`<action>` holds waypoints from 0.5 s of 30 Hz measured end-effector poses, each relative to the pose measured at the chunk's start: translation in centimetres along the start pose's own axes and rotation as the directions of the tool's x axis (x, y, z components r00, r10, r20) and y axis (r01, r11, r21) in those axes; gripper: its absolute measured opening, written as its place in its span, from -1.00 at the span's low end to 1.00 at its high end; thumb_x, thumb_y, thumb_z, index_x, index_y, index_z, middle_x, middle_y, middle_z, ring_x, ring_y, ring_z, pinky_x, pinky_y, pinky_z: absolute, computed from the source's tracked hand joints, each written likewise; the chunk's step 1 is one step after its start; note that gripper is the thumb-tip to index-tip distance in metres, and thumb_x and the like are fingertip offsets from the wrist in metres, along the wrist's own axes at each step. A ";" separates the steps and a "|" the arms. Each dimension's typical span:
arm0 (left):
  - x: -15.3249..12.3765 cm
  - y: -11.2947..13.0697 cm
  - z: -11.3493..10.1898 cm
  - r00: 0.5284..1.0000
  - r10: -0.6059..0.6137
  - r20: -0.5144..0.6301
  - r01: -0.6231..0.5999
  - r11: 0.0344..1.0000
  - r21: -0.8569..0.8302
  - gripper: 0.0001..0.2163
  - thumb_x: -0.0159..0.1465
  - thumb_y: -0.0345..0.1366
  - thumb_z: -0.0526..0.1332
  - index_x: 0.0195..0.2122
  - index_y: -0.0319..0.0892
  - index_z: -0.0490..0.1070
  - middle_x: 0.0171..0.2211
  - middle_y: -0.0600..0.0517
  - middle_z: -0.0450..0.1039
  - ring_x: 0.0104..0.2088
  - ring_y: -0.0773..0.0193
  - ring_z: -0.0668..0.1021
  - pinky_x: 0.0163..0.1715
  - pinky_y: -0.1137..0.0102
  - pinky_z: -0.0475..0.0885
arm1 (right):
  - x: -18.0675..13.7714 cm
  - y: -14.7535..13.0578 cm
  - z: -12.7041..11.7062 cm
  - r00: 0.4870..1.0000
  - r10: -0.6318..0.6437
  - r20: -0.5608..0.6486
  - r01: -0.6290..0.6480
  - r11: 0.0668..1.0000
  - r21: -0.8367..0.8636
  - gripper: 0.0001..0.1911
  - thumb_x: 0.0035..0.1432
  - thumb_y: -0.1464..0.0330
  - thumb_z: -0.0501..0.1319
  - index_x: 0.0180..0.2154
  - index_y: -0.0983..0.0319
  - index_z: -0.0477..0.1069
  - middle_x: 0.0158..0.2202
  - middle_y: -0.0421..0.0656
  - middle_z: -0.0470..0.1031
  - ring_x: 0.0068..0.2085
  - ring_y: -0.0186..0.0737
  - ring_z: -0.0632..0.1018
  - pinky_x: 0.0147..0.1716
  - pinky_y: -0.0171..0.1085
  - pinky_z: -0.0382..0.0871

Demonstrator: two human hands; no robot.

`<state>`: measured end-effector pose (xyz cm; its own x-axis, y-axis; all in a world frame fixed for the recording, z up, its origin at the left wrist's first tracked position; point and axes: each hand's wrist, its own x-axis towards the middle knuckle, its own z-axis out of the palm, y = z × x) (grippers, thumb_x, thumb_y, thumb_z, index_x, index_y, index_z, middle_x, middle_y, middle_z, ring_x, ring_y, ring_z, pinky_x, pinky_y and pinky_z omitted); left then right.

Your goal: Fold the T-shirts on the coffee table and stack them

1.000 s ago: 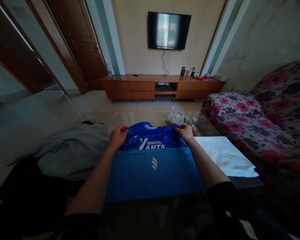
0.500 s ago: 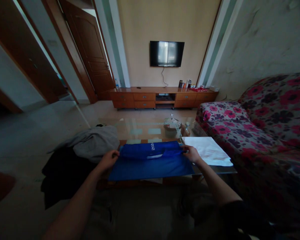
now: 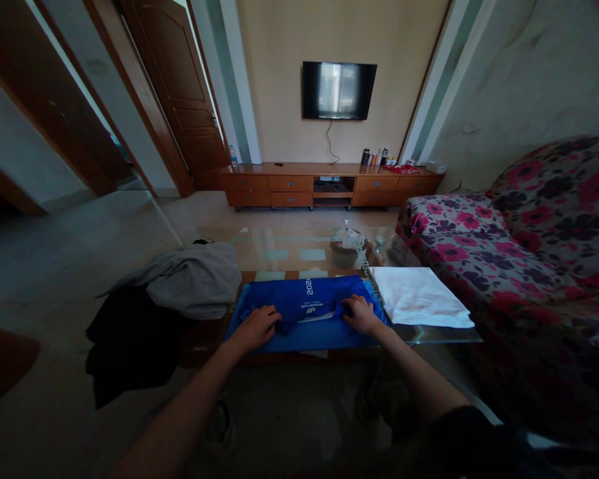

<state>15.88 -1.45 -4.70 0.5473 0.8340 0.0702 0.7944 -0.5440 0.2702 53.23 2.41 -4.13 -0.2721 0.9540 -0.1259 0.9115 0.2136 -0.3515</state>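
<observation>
A blue shirt (image 3: 299, 289) with white lettering and a logo lies folded over itself on the glass coffee table (image 3: 429, 334), its lighter blue layer showing along the near side. On the left part of the fold rests my left hand (image 3: 259, 326), fingers bent and closed on the cloth. My right hand (image 3: 361, 315) grips the same fold near its right end, with curled fingers. Between the two hands the fold's near edge looks slightly bunched. Just right of the shirt, a folded white cloth (image 3: 422, 297) lies flat.
Grey clothing (image 3: 194, 276) and black clothing (image 3: 130, 339) are heaped at the table's left end. A flowered sofa (image 3: 469, 253) stands to the right. Behind the table are a waste basket (image 3: 347, 253), a low wooden cabinet (image 3: 289, 186) and a wall television (image 3: 338, 91).
Both hands have moved inward from the shirt's side edges onto its folded part. More of the print shows, including the logo. The camera view has tilted slightly down.
</observation>
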 end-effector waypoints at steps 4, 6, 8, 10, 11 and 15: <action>-0.2 0.1 -0.7 1.000 -0.006 -0.013 0.006 1.000 -0.003 -0.75 0.30 -0.45 0.08 -0.11 -0.08 0.48 -0.12 -0.05 0.47 -0.10 0.13 0.50 -0.04 0.24 0.34 | -0.4 0.5 -1.4 0.978 -0.209 -0.016 0.209 0.971 0.120 -0.67 -0.03 0.62 0.21 -0.19 0.25 0.51 -0.15 -0.07 0.50 -0.10 -0.16 0.49 -0.08 -0.29 0.24; -0.8 0.2 -1.1 1.000 -0.016 -0.011 0.016 1.000 -0.009 -0.75 0.28 -0.45 0.09 -0.12 -0.07 0.49 -0.13 -0.05 0.48 -0.09 0.12 0.51 -0.04 0.24 0.33 | -1.0 0.9 -1.7 0.961 -0.275 0.009 0.270 0.951 0.151 -0.68 -0.09 0.64 0.19 -0.26 0.24 0.48 -0.20 -0.12 0.48 -0.19 -0.21 0.49 -0.16 -0.34 0.26; -1.5 0.3 -1.4 0.999 -0.017 0.028 0.017 1.000 -0.026 -0.75 0.24 -0.44 0.13 -0.12 -0.06 0.50 -0.13 -0.04 0.49 -0.07 0.11 0.51 -0.03 0.23 0.33 | -1.6 1.2 -1.6 0.954 -0.283 0.097 0.270 0.954 0.129 -0.70 -0.12 0.62 0.22 -0.29 0.22 0.46 -0.23 -0.14 0.47 -0.22 -0.21 0.48 -0.22 -0.35 0.25; -2.2 0.3 -1.4 0.998 -0.033 0.057 0.036 0.998 -0.042 -0.73 0.20 -0.42 0.16 -0.11 -0.04 0.52 -0.10 -0.04 0.49 -0.04 0.08 0.50 0.01 0.21 0.32 | -2.3 1.1 -1.3 0.950 -0.264 0.168 0.250 0.963 0.099 -0.68 -0.13 0.60 0.25 -0.27 0.22 0.46 -0.18 -0.11 0.47 -0.18 -0.18 0.48 -0.22 -0.35 0.24; -2.4 0.3 -1.3 0.997 -0.055 0.059 0.058 0.997 -0.044 -0.73 0.19 -0.41 0.18 -0.11 -0.04 0.52 -0.09 -0.04 0.49 -0.02 0.07 0.50 0.03 0.19 0.31 | -2.6 1.0 -1.1 0.949 -0.260 0.179 0.247 0.965 0.094 -0.65 -0.12 0.60 0.25 -0.23 0.22 0.47 -0.14 -0.10 0.47 -0.15 -0.17 0.48 -0.21 -0.34 0.24; -2.5 -0.2 -0.7 0.954 -0.291 -0.071 0.292 0.956 0.013 -0.82 0.26 -0.26 0.20 -0.14 -0.09 0.52 -0.06 -0.11 0.46 0.00 0.00 0.47 0.04 0.15 0.32 | -3.1 0.1 -0.5 0.935 -0.315 0.166 0.296 0.947 0.126 -0.54 -0.12 0.61 0.24 -0.11 0.22 0.44 -0.09 -0.09 0.44 -0.13 -0.18 0.48 -0.17 -0.35 0.24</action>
<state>14.13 -3.32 -4.23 0.2727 0.9604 0.0564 0.9230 -0.2777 0.2664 54.33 -0.47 -3.29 -0.5923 0.7894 -0.1611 0.7433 0.4582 -0.4874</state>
